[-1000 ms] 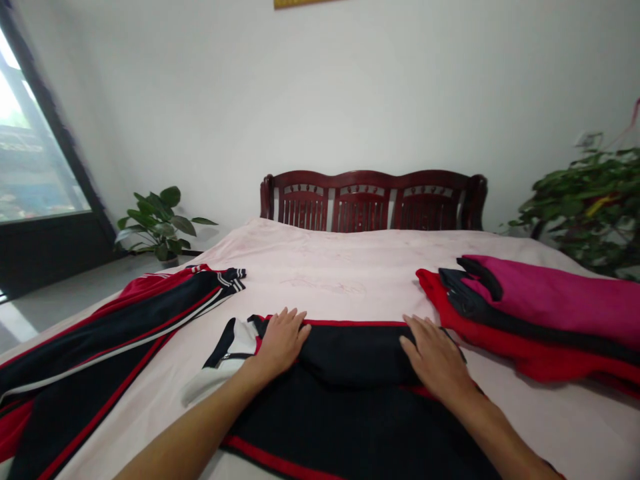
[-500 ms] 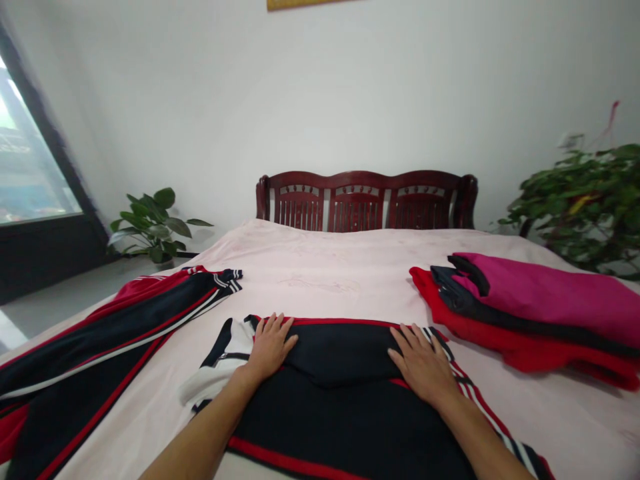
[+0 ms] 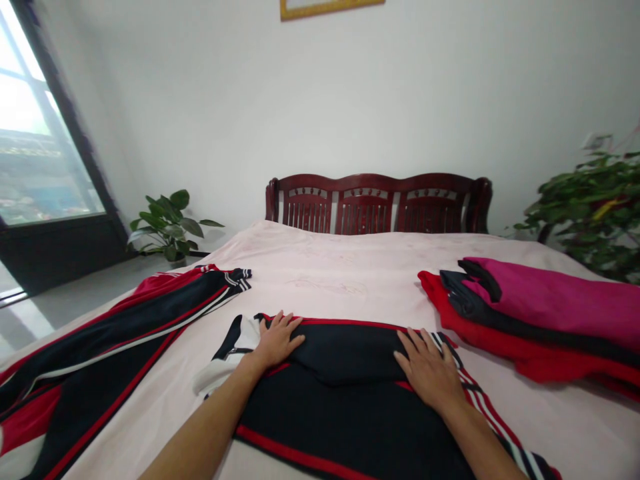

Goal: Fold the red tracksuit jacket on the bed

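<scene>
A dark navy track jacket with red piping, white stripes and a white part at its left end lies partly folded in front of me. My left hand rests flat on its upper left, fingers spread, beside the white part. On the upper right of the same jacket lies my right hand, palm down with fingers apart, near the striped cuff. Neither hand grips the cloth. My forearms cover some of the jacket's lower part.
The jacket lies on a pink bedsheet. To the left are more navy and red striped clothes. A stack of magenta, dark and red garments sits at the right. Behind the bed stand a carved wooden bench and potted plants.
The view has shifted slightly, so everything appears a little further right. Both hands stay flat on the jacket in nearly the same places.
</scene>
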`<state>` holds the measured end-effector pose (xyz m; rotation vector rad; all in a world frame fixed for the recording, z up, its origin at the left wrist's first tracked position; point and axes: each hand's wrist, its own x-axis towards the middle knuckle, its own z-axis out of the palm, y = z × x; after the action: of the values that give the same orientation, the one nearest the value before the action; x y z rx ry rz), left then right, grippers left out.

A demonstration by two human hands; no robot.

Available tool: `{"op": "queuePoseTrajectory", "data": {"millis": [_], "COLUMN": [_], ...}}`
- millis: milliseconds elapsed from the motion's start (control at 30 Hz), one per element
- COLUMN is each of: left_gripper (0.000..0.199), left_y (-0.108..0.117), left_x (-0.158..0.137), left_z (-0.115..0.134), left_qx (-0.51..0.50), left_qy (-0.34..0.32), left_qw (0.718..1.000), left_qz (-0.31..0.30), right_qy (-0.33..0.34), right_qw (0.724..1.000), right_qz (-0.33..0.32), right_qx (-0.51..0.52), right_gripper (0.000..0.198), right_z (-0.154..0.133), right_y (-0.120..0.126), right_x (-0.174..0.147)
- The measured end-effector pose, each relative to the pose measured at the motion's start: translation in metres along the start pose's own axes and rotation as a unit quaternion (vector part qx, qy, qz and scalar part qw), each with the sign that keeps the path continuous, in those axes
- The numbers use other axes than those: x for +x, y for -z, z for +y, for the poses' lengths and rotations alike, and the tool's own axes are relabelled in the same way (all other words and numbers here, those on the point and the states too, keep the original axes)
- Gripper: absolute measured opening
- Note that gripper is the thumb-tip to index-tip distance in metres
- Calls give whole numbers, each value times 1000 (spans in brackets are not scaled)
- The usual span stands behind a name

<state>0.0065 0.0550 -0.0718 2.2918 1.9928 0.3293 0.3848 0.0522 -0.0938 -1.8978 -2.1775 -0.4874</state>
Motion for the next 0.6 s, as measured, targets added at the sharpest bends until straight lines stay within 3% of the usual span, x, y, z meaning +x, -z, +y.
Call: {"op": "queuePoseTrajectory", "data": {"millis": [233, 600], "left_gripper": [58, 50], "left_y": [-3, -9], "left_x": [12, 9], "left_z": [-23, -20], "left_qx": [29, 62], "left_qy": [-10, -9], "left_qw": [999, 996], "left_qz": [10, 65], "right_qy": [2, -13], "right_qw": [1000, 1000], "right_qz": [-11, -11], "right_qx": [-14, 9], "right_gripper": [53, 52], "right_z": [-1, -5], "right_y": [4, 6], "right_x": [0, -1]}}
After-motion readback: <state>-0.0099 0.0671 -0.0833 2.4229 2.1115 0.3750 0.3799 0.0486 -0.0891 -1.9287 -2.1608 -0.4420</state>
